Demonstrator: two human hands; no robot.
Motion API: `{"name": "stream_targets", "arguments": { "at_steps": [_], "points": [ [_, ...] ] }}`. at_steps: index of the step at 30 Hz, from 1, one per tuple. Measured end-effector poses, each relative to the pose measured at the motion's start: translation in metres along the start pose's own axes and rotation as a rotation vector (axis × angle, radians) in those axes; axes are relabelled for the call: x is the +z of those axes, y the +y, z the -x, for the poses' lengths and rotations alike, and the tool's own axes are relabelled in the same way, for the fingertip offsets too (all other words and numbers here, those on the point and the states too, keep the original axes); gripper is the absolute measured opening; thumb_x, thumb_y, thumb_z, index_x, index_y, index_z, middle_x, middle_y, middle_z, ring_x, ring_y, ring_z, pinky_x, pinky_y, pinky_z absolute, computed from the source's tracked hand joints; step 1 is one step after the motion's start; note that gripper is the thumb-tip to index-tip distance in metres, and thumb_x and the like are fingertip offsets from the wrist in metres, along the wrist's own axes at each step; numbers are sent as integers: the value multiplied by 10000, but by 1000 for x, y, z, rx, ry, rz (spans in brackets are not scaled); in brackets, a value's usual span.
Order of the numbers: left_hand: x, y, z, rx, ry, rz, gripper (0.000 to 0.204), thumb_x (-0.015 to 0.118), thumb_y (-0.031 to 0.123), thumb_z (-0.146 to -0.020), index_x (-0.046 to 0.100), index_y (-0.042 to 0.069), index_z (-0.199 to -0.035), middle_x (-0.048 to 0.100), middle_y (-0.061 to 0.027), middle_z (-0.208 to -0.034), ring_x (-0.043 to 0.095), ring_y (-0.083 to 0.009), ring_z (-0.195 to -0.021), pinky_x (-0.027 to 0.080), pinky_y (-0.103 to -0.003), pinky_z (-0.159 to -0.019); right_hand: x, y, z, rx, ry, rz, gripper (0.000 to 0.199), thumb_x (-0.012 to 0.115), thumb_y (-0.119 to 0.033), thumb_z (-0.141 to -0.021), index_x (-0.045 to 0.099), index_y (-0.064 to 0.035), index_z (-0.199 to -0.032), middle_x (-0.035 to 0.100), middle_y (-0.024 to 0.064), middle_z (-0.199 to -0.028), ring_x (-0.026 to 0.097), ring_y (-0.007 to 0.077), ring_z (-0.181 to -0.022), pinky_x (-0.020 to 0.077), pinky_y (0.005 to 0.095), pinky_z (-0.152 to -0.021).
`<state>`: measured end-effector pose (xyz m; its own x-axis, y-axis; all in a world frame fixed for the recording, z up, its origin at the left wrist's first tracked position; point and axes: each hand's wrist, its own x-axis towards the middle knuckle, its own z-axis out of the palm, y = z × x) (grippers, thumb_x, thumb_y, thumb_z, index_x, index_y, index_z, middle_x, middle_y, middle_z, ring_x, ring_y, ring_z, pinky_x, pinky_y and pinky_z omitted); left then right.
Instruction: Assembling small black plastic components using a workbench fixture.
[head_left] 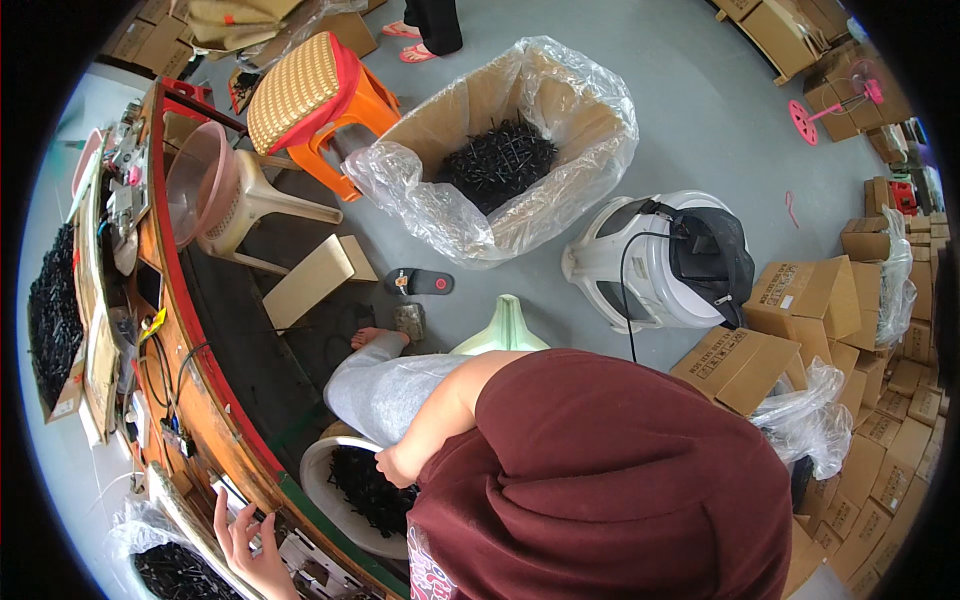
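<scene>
My left hand point(250, 550) is over the workbench point(225, 400) at lower left, fingers apart. It is beside a metal fixture point(310, 562) and a small white-and-black item that I cannot make out. My right hand point(398, 468) is at the inner side of a white tub point(318, 485), its fingers curled in over the thin black plastic pieces point(365, 495) there. Whether a piece is between those fingers is hidden. My maroon sleeve and shirt point(610, 470) cover the lower middle.
A large plastic-lined carton point(590, 110) holds more black pieces. Around it are an orange stool point(355, 110), a white stool point(265, 205), a grey-white stool with a black bag point(705, 255) and a dark slipper point(420, 281). Cardboard boxes point(800, 300) fill the right; someone's feet point(415, 50) are at the top.
</scene>
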<state>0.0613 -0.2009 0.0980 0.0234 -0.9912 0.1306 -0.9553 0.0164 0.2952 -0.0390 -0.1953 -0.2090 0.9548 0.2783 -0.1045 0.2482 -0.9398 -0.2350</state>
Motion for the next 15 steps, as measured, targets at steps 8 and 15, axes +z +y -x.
{"name": "stream_targets", "arguments": {
  "at_steps": [8,15],
  "points": [
    [16,-7,-11,-39,-85,-47,239,690,-108,-817,704,1,-1029,557,-117,-1454,703,-150,-828,585,-246,-667,-2,-1,2,-1,27,-40,301,543,-317,-980,756,-188,-1150,720,-4,-1203,585,271,-1231,464,470,-980],
    [28,-8,-34,32,-123,-18,251,703,-110,-805,703,-9,-1035,566,-115,-1445,675,-144,-908,591,-249,-663,-3,7,3,8,27,-66,306,541,-321,-983,756,-188,-1155,720,1,-1208,589,273,-1231,466,470,-976]
  ]
}}
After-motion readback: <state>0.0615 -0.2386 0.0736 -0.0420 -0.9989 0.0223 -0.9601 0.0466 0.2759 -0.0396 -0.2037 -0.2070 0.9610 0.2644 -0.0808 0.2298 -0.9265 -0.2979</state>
